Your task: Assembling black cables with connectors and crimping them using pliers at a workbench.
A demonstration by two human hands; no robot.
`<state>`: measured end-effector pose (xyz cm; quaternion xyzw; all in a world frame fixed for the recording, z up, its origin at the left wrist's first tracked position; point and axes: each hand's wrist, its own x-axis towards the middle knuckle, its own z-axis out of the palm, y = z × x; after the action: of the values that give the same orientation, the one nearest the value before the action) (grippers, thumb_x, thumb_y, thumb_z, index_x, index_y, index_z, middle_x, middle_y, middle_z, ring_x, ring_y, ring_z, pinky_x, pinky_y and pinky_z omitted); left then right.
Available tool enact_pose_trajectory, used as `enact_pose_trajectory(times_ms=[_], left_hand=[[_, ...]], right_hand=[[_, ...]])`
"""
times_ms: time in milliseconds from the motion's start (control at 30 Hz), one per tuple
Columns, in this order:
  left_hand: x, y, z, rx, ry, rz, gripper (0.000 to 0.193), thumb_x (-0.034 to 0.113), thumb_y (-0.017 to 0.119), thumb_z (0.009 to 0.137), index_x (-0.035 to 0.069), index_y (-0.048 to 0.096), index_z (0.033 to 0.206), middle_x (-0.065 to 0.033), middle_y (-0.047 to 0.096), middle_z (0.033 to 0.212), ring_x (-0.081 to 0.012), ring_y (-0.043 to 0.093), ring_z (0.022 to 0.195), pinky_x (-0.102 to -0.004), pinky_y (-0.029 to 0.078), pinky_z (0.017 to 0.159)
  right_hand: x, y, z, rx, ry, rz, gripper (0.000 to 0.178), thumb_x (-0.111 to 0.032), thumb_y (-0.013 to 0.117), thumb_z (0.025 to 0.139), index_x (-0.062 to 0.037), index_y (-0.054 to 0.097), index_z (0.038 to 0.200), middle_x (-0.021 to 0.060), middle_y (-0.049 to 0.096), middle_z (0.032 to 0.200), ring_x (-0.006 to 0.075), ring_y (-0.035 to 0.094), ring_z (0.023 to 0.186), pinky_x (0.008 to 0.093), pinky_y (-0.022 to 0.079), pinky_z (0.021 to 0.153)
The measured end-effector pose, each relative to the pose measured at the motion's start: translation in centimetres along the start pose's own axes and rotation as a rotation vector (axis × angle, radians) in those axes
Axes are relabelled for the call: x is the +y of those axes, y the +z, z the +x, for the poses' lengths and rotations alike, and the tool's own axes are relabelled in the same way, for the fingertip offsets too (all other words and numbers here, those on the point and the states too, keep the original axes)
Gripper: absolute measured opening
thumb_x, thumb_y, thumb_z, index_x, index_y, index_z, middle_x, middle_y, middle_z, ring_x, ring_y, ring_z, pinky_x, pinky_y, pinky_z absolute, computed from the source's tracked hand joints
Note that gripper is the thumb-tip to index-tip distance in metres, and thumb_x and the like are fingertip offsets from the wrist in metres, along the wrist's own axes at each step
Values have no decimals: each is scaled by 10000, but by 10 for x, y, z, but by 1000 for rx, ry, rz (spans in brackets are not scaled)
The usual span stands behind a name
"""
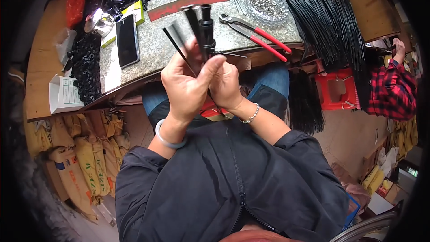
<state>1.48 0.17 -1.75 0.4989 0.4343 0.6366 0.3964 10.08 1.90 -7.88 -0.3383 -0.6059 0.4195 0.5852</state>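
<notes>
Head view showed the left hand [186, 90] grasping black strips [192, 21], upper centre, beside a stepped black tube [206, 29]; the right hand [225, 87] curled close, its hold unclear. Even pressure seemed best for alignment.

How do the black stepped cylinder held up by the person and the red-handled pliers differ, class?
Pose: the black stepped cylinder is held up, while the red-handled pliers lie on the tabletop.
Colour: the cylinder is black throughout; the pliers pair a dark head with red.
Shape: the cylinder is one straight piece; the pliers split in two.
</notes>
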Motion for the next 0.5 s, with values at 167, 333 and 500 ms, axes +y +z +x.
enact_pose_trajectory(times_ms=[167,333,500], left_hand=[[-13,-5,3,83,-17,-129,241,14,686,784,-44,623,1009,-27,646,823,-64,564,725,-207,461,675],[-23,-19,4,-20,-77,-310,266,85,700,790,-21,620,1020,-48,655,858,-89,590,744,-216,470,682],[-22,-17,3,-13,-73,-337,272,117,686,808,-17,612,1033,-70,661,869,-102,600,753,-222,471,693]], right_hand=[[-17,5,-4,83,47,52,253,-232,478,942,18,516,929,125,588,688,144,600,616,278,450,547],[-16,6,-12,139,171,538,148,-142,562,902,-2,557,951,10,596,887,50,508,814,192,420,737],[-19,-5,-11,49,213,538,145,-150,582,893,-6,583,875,-13,605,841,26,487,757,183,412,701]])
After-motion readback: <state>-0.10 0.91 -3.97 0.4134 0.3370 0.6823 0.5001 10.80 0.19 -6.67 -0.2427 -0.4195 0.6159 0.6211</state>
